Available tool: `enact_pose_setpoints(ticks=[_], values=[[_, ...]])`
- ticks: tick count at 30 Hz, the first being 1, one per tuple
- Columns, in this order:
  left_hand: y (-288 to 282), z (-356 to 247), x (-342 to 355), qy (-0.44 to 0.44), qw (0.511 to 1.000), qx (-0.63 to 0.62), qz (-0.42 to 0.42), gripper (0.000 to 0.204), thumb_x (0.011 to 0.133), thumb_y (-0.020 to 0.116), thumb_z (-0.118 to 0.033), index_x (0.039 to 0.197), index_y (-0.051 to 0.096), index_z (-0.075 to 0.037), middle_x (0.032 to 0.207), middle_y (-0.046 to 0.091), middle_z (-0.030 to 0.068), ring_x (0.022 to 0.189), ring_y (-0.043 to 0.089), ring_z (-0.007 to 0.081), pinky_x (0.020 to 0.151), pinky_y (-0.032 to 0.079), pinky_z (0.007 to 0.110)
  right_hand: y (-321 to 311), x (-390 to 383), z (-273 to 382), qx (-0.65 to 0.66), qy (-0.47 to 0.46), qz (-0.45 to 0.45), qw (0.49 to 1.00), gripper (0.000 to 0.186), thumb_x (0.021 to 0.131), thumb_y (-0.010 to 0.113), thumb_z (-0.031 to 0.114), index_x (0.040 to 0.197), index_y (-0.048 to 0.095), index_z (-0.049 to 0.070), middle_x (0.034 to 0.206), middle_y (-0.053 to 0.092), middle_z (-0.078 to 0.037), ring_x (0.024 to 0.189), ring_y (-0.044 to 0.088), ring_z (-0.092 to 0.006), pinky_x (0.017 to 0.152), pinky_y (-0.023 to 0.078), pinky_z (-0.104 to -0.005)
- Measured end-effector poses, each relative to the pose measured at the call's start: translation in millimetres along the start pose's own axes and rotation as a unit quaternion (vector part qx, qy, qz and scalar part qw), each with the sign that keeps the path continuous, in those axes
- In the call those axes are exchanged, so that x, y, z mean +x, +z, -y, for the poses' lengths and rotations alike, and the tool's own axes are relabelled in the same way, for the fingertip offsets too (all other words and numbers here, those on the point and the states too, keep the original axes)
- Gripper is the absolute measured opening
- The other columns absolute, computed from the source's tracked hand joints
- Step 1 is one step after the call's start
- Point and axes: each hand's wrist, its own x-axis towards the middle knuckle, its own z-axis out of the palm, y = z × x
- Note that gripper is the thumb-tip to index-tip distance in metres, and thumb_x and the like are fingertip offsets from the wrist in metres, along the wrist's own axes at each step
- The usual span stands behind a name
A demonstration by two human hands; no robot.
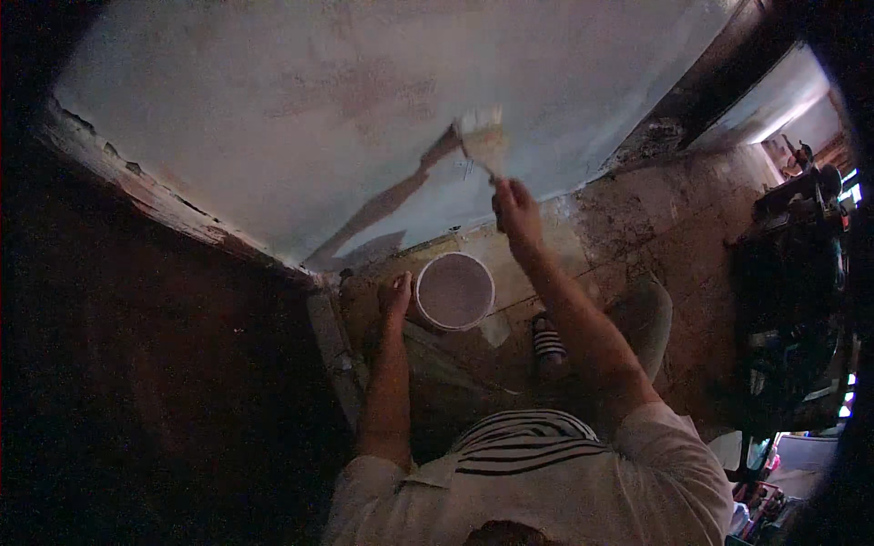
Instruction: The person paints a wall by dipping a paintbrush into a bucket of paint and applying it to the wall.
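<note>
My right hand [517,214] is closed around the handle of a wide flat paintbrush [484,141]. The brush's pale bristles are up against the whitish wall [273,127], smeared a little by motion, and the brush and arm cast a long shadow on it. Close to the wall's foot is a round white-rimmed bucket [455,291] with a greyish liquid inside. At its left rim my left hand [396,293] is closed, with the fingers curled against the bucket's side; its exact grip is partly hidden.
A tiled, stained floor [637,214] runs along the wall's base. Rough, chipped plaster marks the wall's left edge [173,209], beside a dark area. My striped slipper [548,341] is right of the bucket. Dark cluttered objects [792,291] stand at the far right.
</note>
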Motion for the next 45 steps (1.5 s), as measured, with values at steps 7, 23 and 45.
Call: enact_pose_setpoints(ticks=[7,23,45], values=[[-51.9,62.6,27.4,0.025,0.926,0.371,0.071,0.042,0.079,0.056,-0.042,0.089,0.062,-0.002,0.085,0.063,0.0130,0.083,0.061,0.0275,0.074,0.047,0.040,22.2,-1.0,-120.9,-0.058,0.130,0.013,0.990,0.029,0.090,0.050,0.036,0.096,0.055,0.009,0.061,0.041,0.003,0.047,0.034,-0.0050,0.040,0.028,-0.0225],[-17.2,28.9,13.9,-0.066,0.996,0.025,0.046,0.057,0.080,0.055,-0.052,0.099,0.059,0.002,0.100,0.061,0.0168,0.084,0.058,0.0273,0.073,0.045,0.040,-5.7,49.3,-95.4,-0.139,0.086,0.060,0.985,0.026,0.083,0.054,0.028,0.071,0.054,0.004,0.055,0.043,0.000,0.044,0.039,-0.0114,0.039,0.030,-0.0267],[1.1,-18.2,-1.2,-0.034,0.999,0.030,-0.010,0.039,0.082,0.057,-0.041,0.088,0.061,-0.002,0.084,0.060,0.0132,0.082,0.057,0.0240,0.076,0.045,0.039,-6.5,13.2,32.5,0.039,-0.055,0.006,0.998,0.032,0.092,0.047,0.035,0.096,0.055,0.005,0.060,0.038,0.006,0.048,0.031,-0.0035,0.041,0.026,-0.0209]])
